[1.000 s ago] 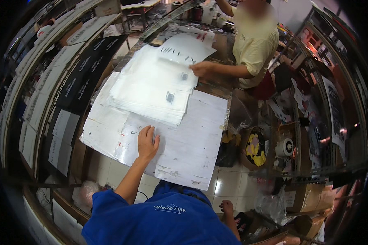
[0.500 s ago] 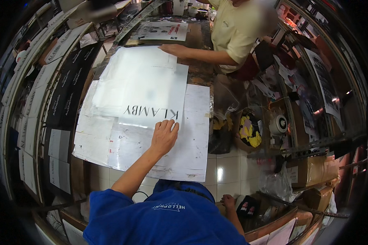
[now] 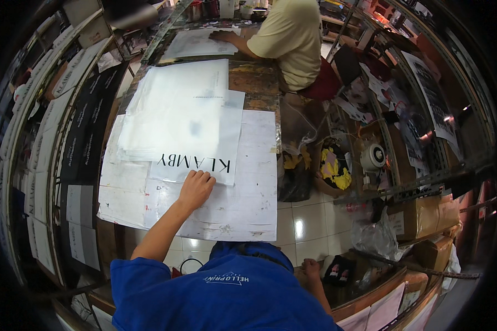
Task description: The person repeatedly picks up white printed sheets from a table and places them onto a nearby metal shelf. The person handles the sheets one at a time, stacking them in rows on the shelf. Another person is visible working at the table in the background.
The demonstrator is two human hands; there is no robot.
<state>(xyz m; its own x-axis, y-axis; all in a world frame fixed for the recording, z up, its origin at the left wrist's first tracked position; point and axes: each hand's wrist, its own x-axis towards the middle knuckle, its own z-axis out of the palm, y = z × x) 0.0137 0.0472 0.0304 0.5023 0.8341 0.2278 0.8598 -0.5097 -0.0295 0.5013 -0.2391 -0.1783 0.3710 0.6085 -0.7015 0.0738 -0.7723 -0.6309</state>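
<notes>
My left hand (image 3: 197,188) is closed on the near edge of a translucent plastic sheet (image 3: 233,132) printed with large black lettering. Its fingertips pinch the edge just below the letters. Most of that sheet is covered by a stack of whitish translucent sheets (image 3: 174,110). Both lie on a large stained white board (image 3: 254,204) on the table. Down by my right side hangs my right hand (image 3: 311,268), fingers curled, with nothing visible in them. Close to it is a black fabric item (image 3: 338,270) with pink prints.
Across the table (image 3: 259,74), a co-worker in pale yellow (image 3: 290,47) rests a hand (image 3: 222,36) on another printed sheet (image 3: 190,47). Racks with printed black and white panels (image 3: 88,127) line the left. On the right are shelves, cardboard boxes (image 3: 425,223) and a box of yellow scraps (image 3: 337,171).
My left hand and the lettered sheet have shifted toward me and slightly left. The co-worker's hand has left the whitish stack for the far sheet. My right hand stays low at my side.
</notes>
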